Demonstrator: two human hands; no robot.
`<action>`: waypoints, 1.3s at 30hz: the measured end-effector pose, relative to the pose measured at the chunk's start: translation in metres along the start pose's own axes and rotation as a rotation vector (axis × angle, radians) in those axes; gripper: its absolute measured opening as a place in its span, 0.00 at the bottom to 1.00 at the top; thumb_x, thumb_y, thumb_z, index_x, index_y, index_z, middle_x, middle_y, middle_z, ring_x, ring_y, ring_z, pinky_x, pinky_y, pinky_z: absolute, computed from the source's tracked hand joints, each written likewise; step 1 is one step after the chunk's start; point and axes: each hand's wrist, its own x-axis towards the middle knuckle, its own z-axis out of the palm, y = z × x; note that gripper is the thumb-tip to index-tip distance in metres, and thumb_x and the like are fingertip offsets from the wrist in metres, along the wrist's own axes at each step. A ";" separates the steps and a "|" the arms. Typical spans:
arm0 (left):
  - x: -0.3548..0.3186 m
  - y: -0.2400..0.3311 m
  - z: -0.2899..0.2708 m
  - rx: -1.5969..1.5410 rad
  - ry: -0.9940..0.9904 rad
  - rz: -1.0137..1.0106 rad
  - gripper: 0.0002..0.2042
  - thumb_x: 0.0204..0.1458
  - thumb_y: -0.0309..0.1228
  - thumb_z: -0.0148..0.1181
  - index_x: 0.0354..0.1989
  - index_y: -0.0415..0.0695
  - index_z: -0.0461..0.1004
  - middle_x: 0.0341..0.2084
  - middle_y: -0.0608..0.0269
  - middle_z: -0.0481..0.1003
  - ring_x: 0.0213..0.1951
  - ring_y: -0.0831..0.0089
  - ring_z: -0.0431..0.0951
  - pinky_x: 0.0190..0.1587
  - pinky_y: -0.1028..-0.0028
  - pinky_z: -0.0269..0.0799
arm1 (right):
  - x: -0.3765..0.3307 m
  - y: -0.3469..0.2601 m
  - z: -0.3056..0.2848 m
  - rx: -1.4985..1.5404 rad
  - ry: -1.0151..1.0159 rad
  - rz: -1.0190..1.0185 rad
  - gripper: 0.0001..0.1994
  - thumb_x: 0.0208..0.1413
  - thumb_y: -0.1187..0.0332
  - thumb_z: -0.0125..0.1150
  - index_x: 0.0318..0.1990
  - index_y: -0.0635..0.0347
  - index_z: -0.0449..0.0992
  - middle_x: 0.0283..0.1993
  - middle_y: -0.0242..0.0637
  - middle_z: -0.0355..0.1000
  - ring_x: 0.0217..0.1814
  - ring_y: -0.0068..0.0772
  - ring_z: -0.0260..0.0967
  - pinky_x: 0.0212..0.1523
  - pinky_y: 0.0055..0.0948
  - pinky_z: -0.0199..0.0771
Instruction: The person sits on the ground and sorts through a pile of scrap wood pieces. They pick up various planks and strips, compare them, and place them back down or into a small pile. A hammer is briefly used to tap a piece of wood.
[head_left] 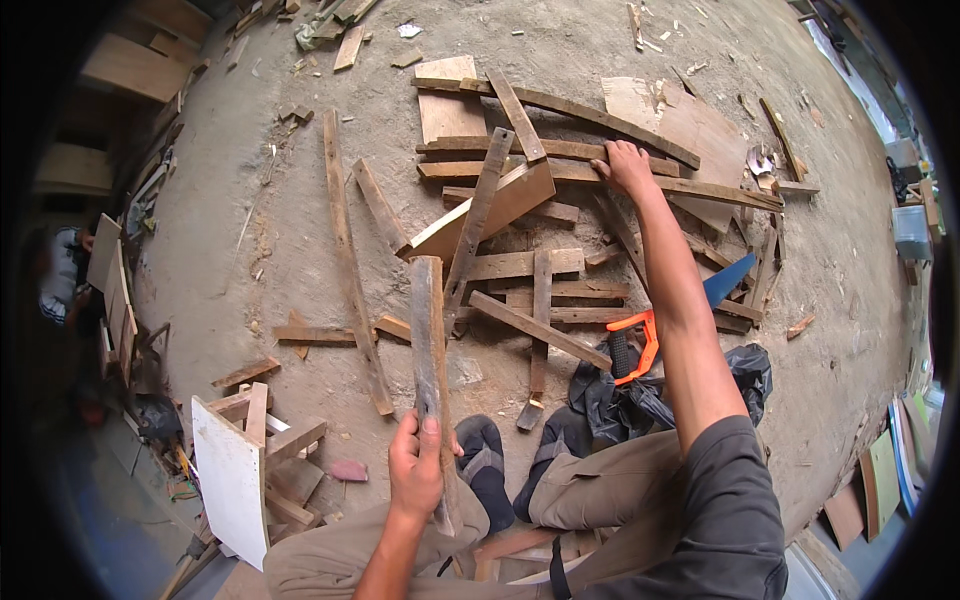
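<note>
My left hand (416, 468) is closed round the lower part of a weathered wooden plank (428, 330), which stands lengthwise in front of my left leg. My right arm reaches out to the far side of a heap of scrap wood. There my right hand (627, 168) has its fingers curled over a wooden batten (480, 148) among several long ones. A handsaw with an orange handle (648, 350) and a blue blade (731, 280) lies under my right forearm, partly hidden by it. Its handle is close to a black plastic bag (605, 402).
A brown board (490, 212) leans across the heap. One long batten (350, 260) lies apart on the left. A white panel (226, 480) with wood offcuts stands near my left leg. A person (66, 275) is at the far left edge. Dusty ground (835, 300) surrounds the heap.
</note>
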 end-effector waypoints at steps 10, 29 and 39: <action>-0.011 0.009 0.001 0.069 -0.020 0.087 0.15 0.66 0.41 0.45 0.38 0.40 0.66 0.22 0.63 0.69 0.25 0.78 0.71 0.33 0.75 0.70 | -0.045 0.073 -0.102 0.404 -0.327 0.148 0.30 0.64 0.41 0.40 0.40 0.65 0.72 0.26 0.49 0.73 0.32 0.42 0.75 0.38 0.43 0.73; -0.073 0.068 0.025 -0.493 -0.140 0.280 0.15 0.63 0.44 0.49 0.46 0.44 0.68 0.33 0.62 0.76 0.28 0.78 0.75 0.30 0.75 0.74 | -0.398 -0.115 -0.280 1.530 0.021 0.010 0.21 0.61 0.56 0.59 0.51 0.63 0.66 0.27 0.29 0.68 0.21 0.18 0.65 0.19 0.20 0.66; -0.100 0.030 0.043 -0.678 -0.246 0.273 0.11 0.63 0.37 0.53 0.44 0.43 0.73 0.27 0.69 0.75 0.26 0.80 0.74 0.31 0.79 0.72 | -0.482 -0.238 -0.248 1.266 0.249 -0.233 0.19 0.60 0.67 0.59 0.54 0.70 0.68 0.48 0.45 0.72 0.48 0.27 0.70 0.49 0.26 0.70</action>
